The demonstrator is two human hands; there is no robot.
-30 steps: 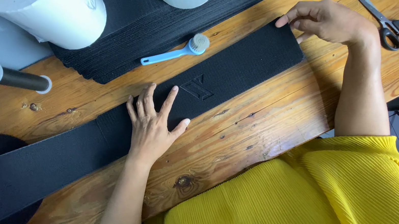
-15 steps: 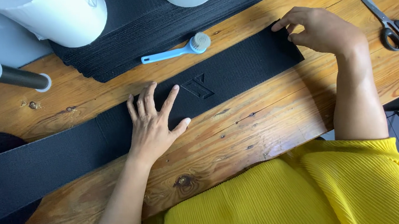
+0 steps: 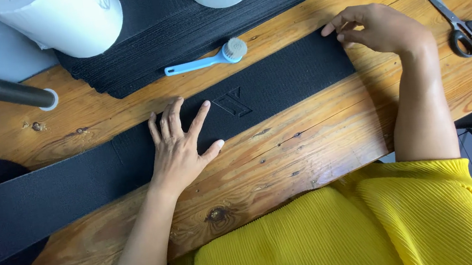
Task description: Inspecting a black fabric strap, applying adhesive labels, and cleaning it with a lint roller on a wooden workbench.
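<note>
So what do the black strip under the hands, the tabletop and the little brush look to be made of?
The black strip looks like woven webbing or textile: matte, fine ribbed grain, with an embossed mark. The left hand lies flat on it; the right hand touches its end. The tabletop is wood, with visible grain and knots. The brush seems light blue plastic with pale bristles.

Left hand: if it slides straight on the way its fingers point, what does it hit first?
Left hand lies flat on the black strip, fingers pointing up and slightly right. Straight on, it would likely cross bare table, then meet the blue brush handle first, just before the black stack.
</note>
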